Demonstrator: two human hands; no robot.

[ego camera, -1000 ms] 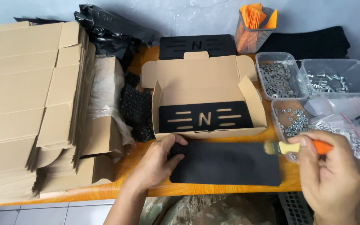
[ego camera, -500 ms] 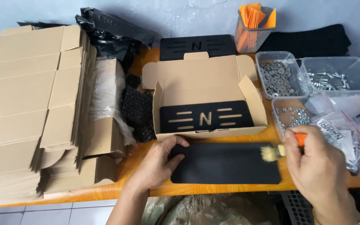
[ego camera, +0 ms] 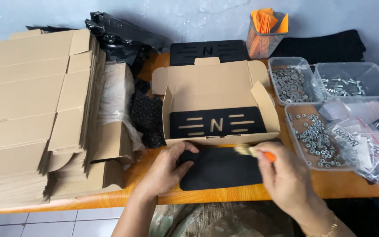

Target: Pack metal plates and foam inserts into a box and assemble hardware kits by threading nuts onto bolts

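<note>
The black flat plate (ego camera: 222, 169) lies on the orange table (ego camera: 286, 191) just in front of the open cardboard box (ego camera: 216, 85), and the small brush (ego camera: 254, 152) with the orange handle now sits over its upper edge, well in from where it was a second ago, when it hung off the plate's right end. The right hand (ego camera: 286, 180) has travelled leftward with it, fingers closed round the handle, bristles pointing left and at or just above the dark surface; whether they touch I cannot tell. The left hand (ego camera: 167, 169) has barely shifted: it lies flat on the plate's left end, fingers spread, pinning the plate down. By my reading, this is a sweep across the plate, part-way along. Inside the box a second black plate with cut slots (ego camera: 218, 123) leans against the front wall, and a third (ego camera: 209, 51) lies behind the box. A tall stack of flattened cartons (ego camera: 31, 105) stands to the left; clear tubs of nuts and washers (ego camera: 316, 134) sit to the right, beside small plastic bags (ego camera: 365, 145).
</note>
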